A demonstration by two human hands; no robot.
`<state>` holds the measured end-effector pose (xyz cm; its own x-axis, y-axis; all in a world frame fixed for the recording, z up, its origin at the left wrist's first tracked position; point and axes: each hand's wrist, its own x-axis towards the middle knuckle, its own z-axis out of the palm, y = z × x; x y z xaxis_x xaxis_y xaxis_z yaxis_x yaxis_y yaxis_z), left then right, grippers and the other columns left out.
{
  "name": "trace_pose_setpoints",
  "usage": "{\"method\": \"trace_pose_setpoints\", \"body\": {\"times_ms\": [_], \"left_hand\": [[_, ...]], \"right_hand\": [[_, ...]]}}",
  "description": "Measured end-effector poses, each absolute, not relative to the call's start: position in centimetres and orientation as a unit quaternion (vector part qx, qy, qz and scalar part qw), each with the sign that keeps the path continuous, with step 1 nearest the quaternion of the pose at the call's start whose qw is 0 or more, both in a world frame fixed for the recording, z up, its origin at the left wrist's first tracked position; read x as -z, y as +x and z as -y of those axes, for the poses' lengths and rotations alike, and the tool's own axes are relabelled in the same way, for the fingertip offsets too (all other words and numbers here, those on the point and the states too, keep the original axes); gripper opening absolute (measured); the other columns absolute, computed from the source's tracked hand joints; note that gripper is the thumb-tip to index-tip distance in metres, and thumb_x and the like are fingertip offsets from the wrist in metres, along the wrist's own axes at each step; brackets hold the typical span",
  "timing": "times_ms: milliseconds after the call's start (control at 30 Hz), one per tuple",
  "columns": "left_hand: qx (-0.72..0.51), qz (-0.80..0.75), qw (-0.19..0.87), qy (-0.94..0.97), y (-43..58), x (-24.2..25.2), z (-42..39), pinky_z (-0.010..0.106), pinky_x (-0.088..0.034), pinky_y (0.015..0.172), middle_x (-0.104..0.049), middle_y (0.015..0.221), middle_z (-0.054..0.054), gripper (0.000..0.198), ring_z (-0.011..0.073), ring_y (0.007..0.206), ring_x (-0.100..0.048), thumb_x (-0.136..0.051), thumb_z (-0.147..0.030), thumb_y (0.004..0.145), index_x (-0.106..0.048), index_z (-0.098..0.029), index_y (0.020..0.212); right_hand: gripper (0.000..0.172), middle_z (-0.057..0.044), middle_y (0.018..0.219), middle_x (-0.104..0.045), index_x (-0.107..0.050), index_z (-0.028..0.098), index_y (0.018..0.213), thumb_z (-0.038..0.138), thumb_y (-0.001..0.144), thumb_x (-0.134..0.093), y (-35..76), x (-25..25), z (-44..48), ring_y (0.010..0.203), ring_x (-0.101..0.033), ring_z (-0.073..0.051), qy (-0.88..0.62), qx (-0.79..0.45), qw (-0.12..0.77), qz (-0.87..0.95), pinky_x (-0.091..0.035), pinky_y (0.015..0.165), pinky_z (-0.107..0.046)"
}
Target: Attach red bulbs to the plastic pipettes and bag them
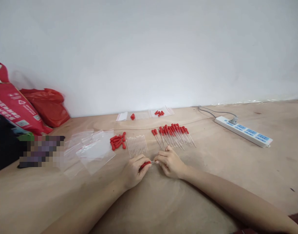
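Observation:
My left hand (134, 170) is closed around a red rubber bulb (145, 164). My right hand (169, 162) pinches a clear glass tube (152, 162) whose end meets the bulb. Both hands rest on the wooden table (212, 182). Just beyond them lie a pile of loose red bulbs (117, 142), a row of bare clear tubes (137, 145), and a row of several droppers with red bulbs fitted (174, 134).
Clear zip bags (90, 151) lie left of the bulbs; more bags with a few red bulbs (145, 114) sit by the wall. A white power strip (243, 131) lies at right. Red bags (29, 105) and a dark object stand at left.

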<state>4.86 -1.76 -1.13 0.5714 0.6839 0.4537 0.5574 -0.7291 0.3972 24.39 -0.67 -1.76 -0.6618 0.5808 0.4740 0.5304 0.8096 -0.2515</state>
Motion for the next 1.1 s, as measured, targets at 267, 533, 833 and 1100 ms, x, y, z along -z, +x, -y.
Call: {"method": "trace_pose_setpoints", "body": {"times_ms": [267,533,833,1100], "left_hand": [[-0.292,-0.335,0.11,0.889,4.9,1.2,1.3,0.025,-0.042,0.065,-0.06,0.074,0.003,0.016,0.0136,0.069,-0.055,-0.042,-0.021,0.086,-0.057,-0.017,0.083],[-0.376,-0.4,0.027,0.835,4.3,1.5,0.3,0.031,-0.044,0.076,-0.055,0.095,0.008,0.029,0.0183,0.084,-0.054,-0.05,-0.023,0.082,-0.046,-0.017,0.11],[-0.288,-0.413,0.093,0.859,4.1,1.8,0.4,0.026,-0.046,0.063,-0.055,0.081,0.003,0.011,0.0143,0.069,-0.055,-0.047,-0.02,0.08,-0.05,-0.018,0.091],[-0.273,-0.404,0.111,0.866,4.3,1.9,0.2,0.024,-0.044,0.061,-0.057,0.076,0.003,0.012,0.0137,0.068,-0.056,-0.045,-0.021,0.081,-0.056,-0.017,0.079]], "right_hand": [[0.02,-0.003,0.076,-0.061,-0.058,0.016,0.085,0.016,0.085,-0.038,24.1,1.6,0.7,0.07,-0.05,-0.013,-0.318,-0.074,0.257,0.91,-0.027,0.067,-0.028],[0.018,-0.005,0.077,-0.063,-0.064,0.016,0.077,0.018,0.081,-0.046,25.1,-1.2,-1.0,0.068,-0.053,-0.014,-0.444,-0.079,0.194,0.871,-0.032,0.061,-0.025],[0.023,-0.007,0.085,-0.064,-0.052,0.017,0.1,0.029,0.082,-0.045,23.3,-1.6,-6.9,0.08,-0.059,-0.019,-0.682,-0.1,0.256,0.678,-0.039,0.064,-0.026],[0.02,-0.009,0.093,-0.063,-0.055,0.019,0.093,0.022,0.081,-0.039,22.3,-0.6,-7.8,0.087,-0.059,-0.022,-0.715,-0.076,0.16,0.676,-0.04,0.066,-0.029]]}}
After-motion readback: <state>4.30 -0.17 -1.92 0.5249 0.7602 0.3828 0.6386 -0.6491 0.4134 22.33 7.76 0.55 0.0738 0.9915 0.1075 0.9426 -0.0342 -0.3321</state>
